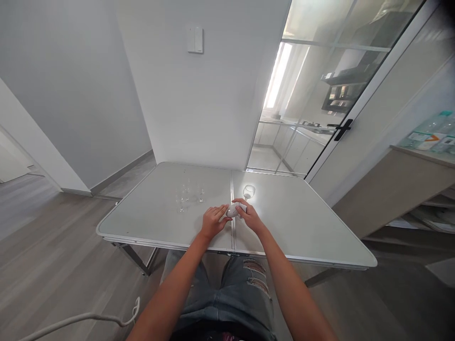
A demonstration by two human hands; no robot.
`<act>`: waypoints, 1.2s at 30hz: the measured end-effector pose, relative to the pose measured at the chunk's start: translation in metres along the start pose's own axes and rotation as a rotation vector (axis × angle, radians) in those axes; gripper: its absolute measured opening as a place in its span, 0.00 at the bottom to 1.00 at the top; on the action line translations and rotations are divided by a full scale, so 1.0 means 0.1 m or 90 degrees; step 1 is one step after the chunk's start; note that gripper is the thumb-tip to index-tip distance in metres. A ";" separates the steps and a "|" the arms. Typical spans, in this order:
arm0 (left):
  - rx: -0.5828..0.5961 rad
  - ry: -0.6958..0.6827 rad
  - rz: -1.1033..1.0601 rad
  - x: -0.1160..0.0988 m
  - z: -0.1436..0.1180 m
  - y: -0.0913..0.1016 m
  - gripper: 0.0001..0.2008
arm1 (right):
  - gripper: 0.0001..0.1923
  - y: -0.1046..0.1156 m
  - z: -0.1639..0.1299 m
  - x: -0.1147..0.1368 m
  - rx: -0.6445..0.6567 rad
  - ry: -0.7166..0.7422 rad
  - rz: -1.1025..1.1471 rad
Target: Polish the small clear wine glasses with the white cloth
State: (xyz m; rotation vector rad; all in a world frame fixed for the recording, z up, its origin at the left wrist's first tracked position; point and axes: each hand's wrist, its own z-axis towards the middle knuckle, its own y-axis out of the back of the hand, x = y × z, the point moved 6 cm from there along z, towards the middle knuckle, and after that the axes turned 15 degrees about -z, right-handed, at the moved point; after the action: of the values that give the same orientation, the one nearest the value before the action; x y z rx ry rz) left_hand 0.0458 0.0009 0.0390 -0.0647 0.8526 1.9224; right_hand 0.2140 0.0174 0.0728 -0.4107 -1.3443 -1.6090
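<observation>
A clear glass (232,210) is held between my two hands, over the seam of the pale folding table (291,227). My left hand (214,220) has its fingers closed around the left end of the glass. At the other end, my right hand (250,217) grips the glass with something white (243,207) that looks like a cloth or tissue. Just beyond my right hand is a stemmed wine glass (249,191). Several small clear glasses (201,194) stand on the left half of the tabletop. Their outlines are faint against the pale surface.
Behind the table rises a white wall with a light switch (195,40). A glazed door (298,104) with a black handle (343,130) is at the right. Plastic bottles (432,135) sit on a shelf unit (398,175). A white cable (88,316) lies lower left.
</observation>
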 end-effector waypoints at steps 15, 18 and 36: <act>-0.068 0.015 -0.014 -0.01 -0.01 0.07 0.27 | 0.17 0.00 -0.01 0.17 -0.055 0.162 -0.208; -0.067 0.015 -0.018 -0.02 0.00 0.07 0.27 | 0.17 0.01 -0.03 0.22 -0.072 0.141 -0.216; -0.092 0.039 -0.041 0.03 -0.01 0.08 0.24 | 0.17 -0.12 0.03 0.48 -0.048 0.003 -0.202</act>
State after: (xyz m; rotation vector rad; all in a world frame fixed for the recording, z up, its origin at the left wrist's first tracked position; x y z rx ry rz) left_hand 0.0378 0.0002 0.0410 -0.2359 0.7418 1.9266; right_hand 0.1808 -0.0026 0.1032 -0.2454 -1.3999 -1.9240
